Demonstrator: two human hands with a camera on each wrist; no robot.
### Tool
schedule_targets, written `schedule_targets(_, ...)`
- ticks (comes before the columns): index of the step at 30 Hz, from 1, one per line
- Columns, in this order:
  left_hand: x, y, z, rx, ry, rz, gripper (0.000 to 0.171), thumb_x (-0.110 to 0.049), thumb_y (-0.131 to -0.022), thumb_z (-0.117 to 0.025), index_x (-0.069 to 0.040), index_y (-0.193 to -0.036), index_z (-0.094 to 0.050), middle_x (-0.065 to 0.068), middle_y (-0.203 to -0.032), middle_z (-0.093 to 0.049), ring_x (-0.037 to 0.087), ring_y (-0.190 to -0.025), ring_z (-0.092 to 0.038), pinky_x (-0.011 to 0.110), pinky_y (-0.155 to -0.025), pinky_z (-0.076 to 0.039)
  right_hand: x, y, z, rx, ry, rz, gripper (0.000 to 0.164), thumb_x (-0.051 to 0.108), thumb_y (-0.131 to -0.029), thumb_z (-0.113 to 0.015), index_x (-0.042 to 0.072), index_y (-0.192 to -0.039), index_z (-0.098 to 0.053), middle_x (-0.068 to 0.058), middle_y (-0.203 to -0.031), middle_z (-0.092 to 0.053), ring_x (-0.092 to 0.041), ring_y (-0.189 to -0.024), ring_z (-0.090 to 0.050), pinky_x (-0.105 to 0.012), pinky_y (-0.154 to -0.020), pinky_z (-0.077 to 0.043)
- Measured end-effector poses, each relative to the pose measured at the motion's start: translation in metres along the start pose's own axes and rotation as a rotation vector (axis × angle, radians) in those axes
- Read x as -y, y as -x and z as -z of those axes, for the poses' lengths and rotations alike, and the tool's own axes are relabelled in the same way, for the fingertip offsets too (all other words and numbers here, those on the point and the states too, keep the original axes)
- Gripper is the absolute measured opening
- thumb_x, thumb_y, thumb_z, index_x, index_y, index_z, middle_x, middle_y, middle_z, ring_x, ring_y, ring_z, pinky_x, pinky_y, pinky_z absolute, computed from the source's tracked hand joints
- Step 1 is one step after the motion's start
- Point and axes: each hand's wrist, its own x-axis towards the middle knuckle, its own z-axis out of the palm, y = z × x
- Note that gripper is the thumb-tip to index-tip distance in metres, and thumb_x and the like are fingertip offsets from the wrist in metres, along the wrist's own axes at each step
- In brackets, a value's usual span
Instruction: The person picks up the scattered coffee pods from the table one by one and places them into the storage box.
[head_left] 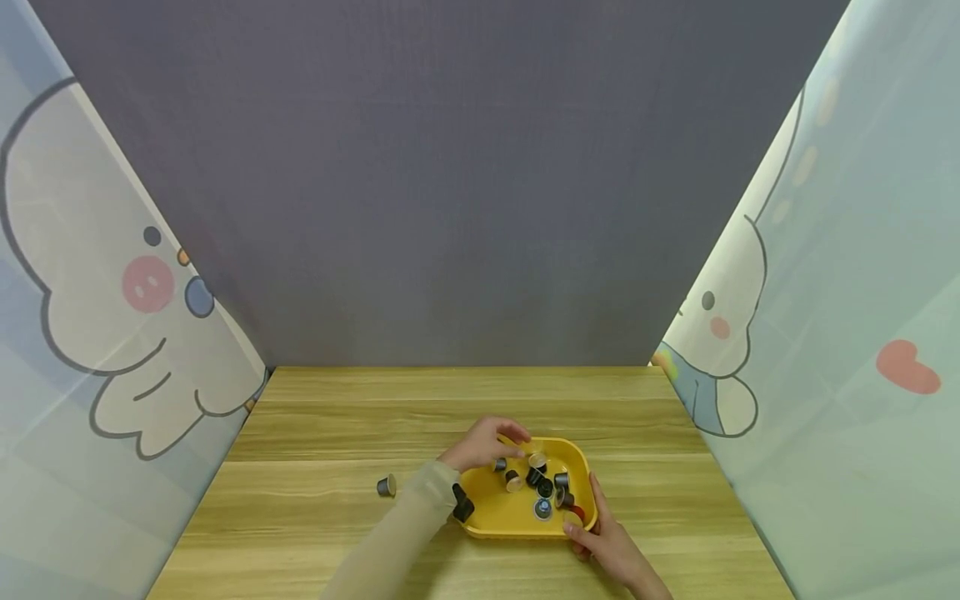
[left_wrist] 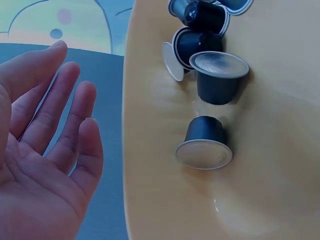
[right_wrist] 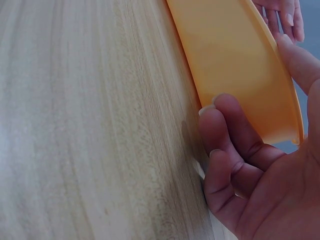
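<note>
A yellow tray [head_left: 495, 512] sits on the wooden table with several coffee capsules in it, mostly black or grey. My left hand [head_left: 486, 444] hovers over the tray's far left part. In the left wrist view, the fingers [left_wrist: 65, 135] are loosely bent and hold nothing. Close by inside the tray are a dark capsule [left_wrist: 206, 131] with its pale lid facing outward and another standing lid up. My right hand [head_left: 609, 546] grips the tray's near right corner, thumb at the rim and the other fingers against the outer wall [right_wrist: 235, 65].
A lone grey capsule [head_left: 386, 486] lies on the table [head_left: 300, 517], left of the tray. A dark grey panel [head_left: 465, 183] rises behind the table. Printed cartoon side walls flank it on both sides. A small black device [head_left: 462, 504] is at my left wrist.
</note>
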Motion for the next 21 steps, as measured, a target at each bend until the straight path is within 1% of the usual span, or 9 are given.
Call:
schedule_targets(3, -0.002, 0.005, 0.003, -0.008, 0.007, -0.004, 0.024, -0.011, -0.091, -0.074, -0.013, -0.115, -0.073, 0.008, -0.114, -0.070, 0.012, -0.100, -0.062, 0.034, -0.087, -0.051, 0.000, 0.000, 0.000, 0.001, -0.001, 0.000, 0.101, 0.029, -0.099, -0.064, 0.015, -0.158, 0.016, -0.008, -0.074, -0.063, -0.018, -0.067, -0.058, -0.028, -0.061, -0.051)
schedule_targets(5, -0.004, 0.008, 0.005, -0.013, 0.014, -0.003, 0.025, -0.013, -0.092, -0.074, -0.012, -0.116, -0.072, 0.009, -0.116, -0.069, 0.012, -0.101, -0.061, 0.033, -0.086, -0.051, 0.001, 0.001, 0.000, -0.001, -0.001, 0.000, 0.101, 0.028, -0.099, -0.064, 0.016, -0.158, 0.016, -0.008, -0.073, -0.063, -0.018, -0.067, -0.058, -0.028, -0.061, -0.051)
schedule_targets(9, -0.005, 0.014, 0.010, -0.036, 0.015, -0.017, 0.026, -0.013, -0.092, -0.074, -0.007, -0.118, -0.071, 0.005, -0.114, -0.069, 0.015, -0.102, -0.061, 0.034, -0.085, -0.051, 0.001, 0.001, 0.001, 0.001, -0.006, 0.000, 0.100, 0.026, -0.100, -0.064, 0.017, -0.158, 0.016, -0.008, -0.073, -0.062, -0.018, -0.066, -0.058, -0.028, -0.060, -0.051)
schedule_targets(12, -0.004, 0.018, 0.015, -0.052, 0.020, -0.021, 0.026, -0.015, -0.093, -0.073, -0.008, -0.118, -0.071, 0.000, -0.113, -0.068, 0.016, -0.103, -0.061, 0.034, -0.084, -0.052, 0.000, 0.000, 0.001, -0.003, -0.004, -0.003, 0.099, 0.026, -0.100, -0.063, 0.017, -0.158, 0.016, -0.008, -0.072, -0.062, -0.019, -0.066, -0.057, -0.028, -0.060, -0.050)
schedule_targets(15, -0.003, 0.023, 0.020, -0.058, 0.046, -0.030, 0.028, -0.016, -0.093, -0.073, -0.007, -0.119, -0.070, 0.005, -0.115, -0.068, 0.018, -0.103, -0.061, 0.035, -0.084, -0.052, -0.001, -0.001, 0.001, -0.010, 0.008, -0.001, 0.098, 0.026, -0.100, -0.063, 0.017, -0.159, 0.015, -0.009, -0.073, -0.062, -0.019, -0.066, -0.057, -0.028, -0.059, -0.050)
schedule_targets(19, 0.000, 0.030, 0.026, -0.074, 0.045, -0.047, 0.029, -0.020, -0.093, -0.073, -0.008, -0.119, -0.070, 0.010, -0.118, -0.068, 0.017, -0.103, -0.061, 0.034, -0.085, -0.052, -0.002, -0.001, 0.001, -0.017, 0.019, 0.000, 0.098, 0.026, -0.100, -0.063, 0.016, -0.159, 0.014, -0.009, -0.073, -0.063, -0.020, -0.067, -0.057, -0.029, -0.060, -0.050)
schedule_targets(21, 0.002, 0.034, 0.029, -0.088, 0.033, -0.052, 0.028, -0.023, -0.093, -0.074, -0.012, -0.119, -0.071, 0.009, -0.118, -0.068, 0.015, -0.103, -0.061, 0.034, -0.086, -0.051, -0.002, 0.000, 0.001, -0.018, 0.026, -0.005, 0.098, 0.028, -0.100, -0.064, 0.016, -0.159, 0.014, -0.008, -0.073, -0.063, -0.019, -0.066, -0.058, -0.028, -0.059, -0.050)
